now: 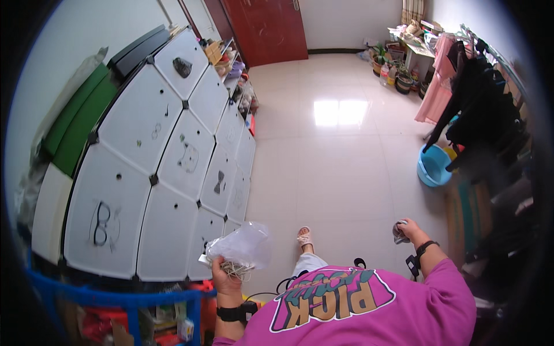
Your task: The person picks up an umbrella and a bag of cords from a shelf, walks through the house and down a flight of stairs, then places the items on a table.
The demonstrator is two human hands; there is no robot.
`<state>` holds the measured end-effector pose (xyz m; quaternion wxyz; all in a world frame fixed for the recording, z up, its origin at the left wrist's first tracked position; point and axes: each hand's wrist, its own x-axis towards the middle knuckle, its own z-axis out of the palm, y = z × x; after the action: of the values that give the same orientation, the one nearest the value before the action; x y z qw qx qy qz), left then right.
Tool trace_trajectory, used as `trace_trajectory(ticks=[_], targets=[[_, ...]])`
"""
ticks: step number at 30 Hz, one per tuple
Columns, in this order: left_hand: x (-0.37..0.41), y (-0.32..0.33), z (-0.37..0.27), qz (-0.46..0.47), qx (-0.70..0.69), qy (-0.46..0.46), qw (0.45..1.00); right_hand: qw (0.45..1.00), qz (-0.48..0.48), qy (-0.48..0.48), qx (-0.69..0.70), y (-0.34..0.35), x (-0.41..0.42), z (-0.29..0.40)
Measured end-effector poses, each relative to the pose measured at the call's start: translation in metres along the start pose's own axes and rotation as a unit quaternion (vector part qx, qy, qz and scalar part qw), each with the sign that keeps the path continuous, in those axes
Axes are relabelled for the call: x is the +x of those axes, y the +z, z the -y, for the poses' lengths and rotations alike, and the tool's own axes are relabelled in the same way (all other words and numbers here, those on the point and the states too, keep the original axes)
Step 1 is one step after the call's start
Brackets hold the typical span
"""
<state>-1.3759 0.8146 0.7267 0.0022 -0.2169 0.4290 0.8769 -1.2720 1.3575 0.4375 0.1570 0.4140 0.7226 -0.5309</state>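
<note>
My left hand (223, 272) grips a bundle of pale cord (236, 270) together with a translucent plastic bag (244, 244). A small white block (203, 259), perhaps a plug or adapter, sticks out beside the thumb. This hand is near the lower front corner of a white panelled cube cabinet (169, 229). Held out to the right above the tiles, my right hand (411, 231) is closed around a crumpled grey item (399, 233), which may be cloth; the fingers cover part of it.
On the left, a blue-framed rack (117, 296) holds mixed goods. Shoe shelves (238, 71) stand beyond the cabinet, near a red door (272, 30). To the right are a light-blue basin (435, 168), dark hanging clothes (484, 108) and a cardboard box (467, 212). Potted plants (381, 56) line the far wall.
</note>
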Motion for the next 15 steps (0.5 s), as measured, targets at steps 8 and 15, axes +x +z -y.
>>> trace_trajectory(ticks=[8, 15], targets=[[0.199, 0.122, -0.014, 0.031, -0.008, -0.008, 0.999, 0.996, 0.033, 0.067, -0.049, 0.028, 0.092, 0.111], [0.345, 0.248, -0.003, 0.062, 0.016, -0.041, 0.997, 0.969, -0.008, 0.153, 0.193, -0.009, 0.167, 0.133]])
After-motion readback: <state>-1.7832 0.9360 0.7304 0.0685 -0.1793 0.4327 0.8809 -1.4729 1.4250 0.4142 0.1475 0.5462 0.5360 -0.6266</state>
